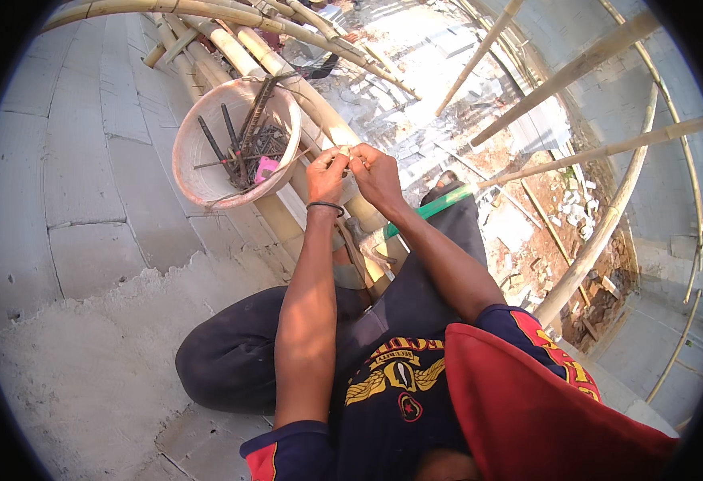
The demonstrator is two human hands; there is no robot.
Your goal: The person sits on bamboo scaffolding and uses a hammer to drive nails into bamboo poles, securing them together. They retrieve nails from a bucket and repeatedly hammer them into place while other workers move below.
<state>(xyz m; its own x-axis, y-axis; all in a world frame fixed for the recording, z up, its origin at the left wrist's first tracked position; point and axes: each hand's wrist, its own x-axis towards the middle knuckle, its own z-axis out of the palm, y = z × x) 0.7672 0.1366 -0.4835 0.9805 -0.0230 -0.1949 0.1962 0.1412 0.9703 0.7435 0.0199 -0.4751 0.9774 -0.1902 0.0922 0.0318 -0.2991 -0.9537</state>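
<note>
My left hand and my right hand meet just right of a whitish plastic basin. Both have their fingers pinched together around something small and pale that is too small to make out. A dark band circles my left wrist. Below my hands, a claw hammer with a green handle rests by my legs, partly behind my right forearm. Inside the basin lie many nails, dark-handled tools and a small pink piece.
Bamboo poles run lengthwise beneath the basin and my legs. A block wall stands at the left. Rubble and broken blocks lie far below on the right, where slanting bamboo poles cross. A red cloth hangs at the lower right.
</note>
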